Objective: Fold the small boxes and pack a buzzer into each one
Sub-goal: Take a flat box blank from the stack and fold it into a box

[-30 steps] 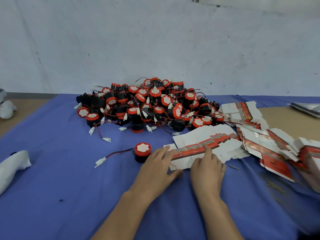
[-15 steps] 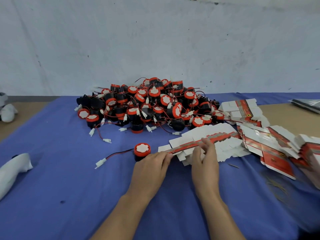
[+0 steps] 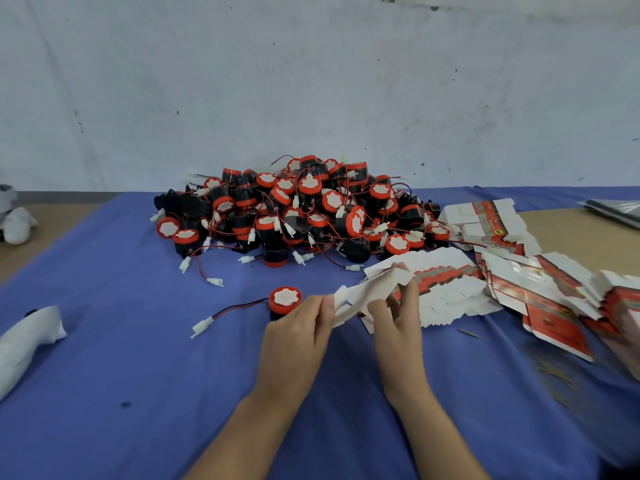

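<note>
Nearest, on blue cloth (image 3: pixel 138 393): left hand (image 3: pixel 298 336) and right hand (image 3: pixel 396 320), fingers pinched on either end of one flat white box blank (image 3: pixel 367 294), raised just off the stack of blanks (image 3: pixel 446 289). Just left of the left hand, a lone buzzer (image 3: pixel 285 301), red cap up, wire trailing left. Farther back, a heaped buzzer pile (image 3: pixel 298 213) against a pale wall (image 3: pixel 311 81).

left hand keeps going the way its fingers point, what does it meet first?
The left hand points up and right at the flat box blank it already pinches. Beyond that, probably the stack of blanks, though depth is unclear.
</note>
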Motion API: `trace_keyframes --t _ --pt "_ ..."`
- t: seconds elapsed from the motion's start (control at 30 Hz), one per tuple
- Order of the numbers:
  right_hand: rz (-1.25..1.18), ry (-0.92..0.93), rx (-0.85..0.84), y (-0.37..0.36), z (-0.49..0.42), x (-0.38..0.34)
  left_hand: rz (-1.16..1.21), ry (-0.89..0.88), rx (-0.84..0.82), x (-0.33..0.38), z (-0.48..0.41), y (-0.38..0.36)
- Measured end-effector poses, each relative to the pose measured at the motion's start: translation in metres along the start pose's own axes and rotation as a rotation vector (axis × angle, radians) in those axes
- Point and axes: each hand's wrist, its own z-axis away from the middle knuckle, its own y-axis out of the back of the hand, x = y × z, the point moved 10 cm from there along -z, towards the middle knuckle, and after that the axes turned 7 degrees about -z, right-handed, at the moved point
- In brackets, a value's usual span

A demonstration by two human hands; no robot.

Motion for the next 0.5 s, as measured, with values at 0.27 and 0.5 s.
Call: trace_keyframes --t 0.27,0.5 --pt "0.025 0.116 0.033 -0.001 0.002 -0.008 0.152 0.068 -0.092 -0.006 0.003 -0.007" --pt "-0.065 0.118 0.164 0.021 -0.003 -0.005 0.131 -0.236 -0.477 0.024 0.021 -0.050"
